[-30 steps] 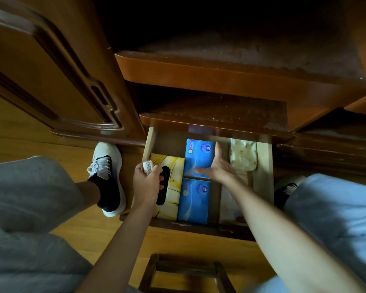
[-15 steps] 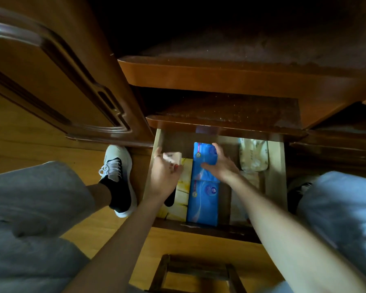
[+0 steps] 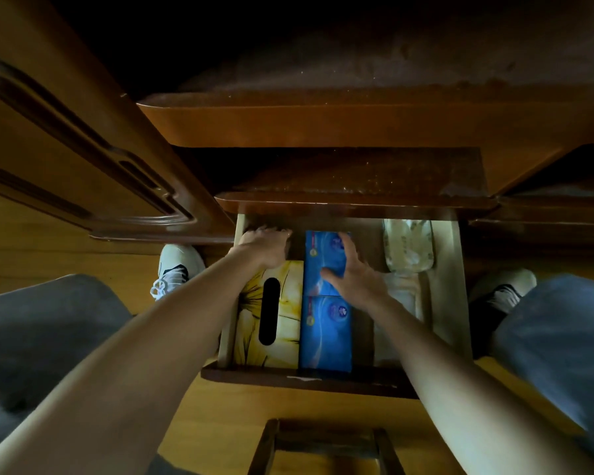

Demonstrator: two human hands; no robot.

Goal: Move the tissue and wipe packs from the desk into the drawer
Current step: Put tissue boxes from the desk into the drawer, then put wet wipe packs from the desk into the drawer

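Observation:
The wooden drawer (image 3: 460, 303) stands pulled out below me. A yellow flowered tissue box (image 3: 288, 303) with a dark slot lies at its left. Two blue packs lie end to end in the middle, the far one (image 3: 318, 255) and the near one (image 3: 326, 334). At the back right a pale patterned wipe pack (image 3: 408, 246) rests above a whitish pack (image 3: 398, 293). My left hand (image 3: 264, 245) reaches palm down into the dark back-left corner, fingers curled; what it holds is hidden. My right hand (image 3: 354, 279) grips the far blue pack from above.
A desk ledge (image 3: 357, 200) overhangs the back of the drawer. An open cabinet door (image 3: 83, 159) angles in at the left. My knees and shoes (image 3: 175, 269) flank the drawer. A wooden stool frame (image 3: 323, 440) stands on the floor just in front.
My left hand carried a small white pack from above the yellow box to the drawer's back-left corner, where the pack is hidden. My right hand stayed on the far blue pack.

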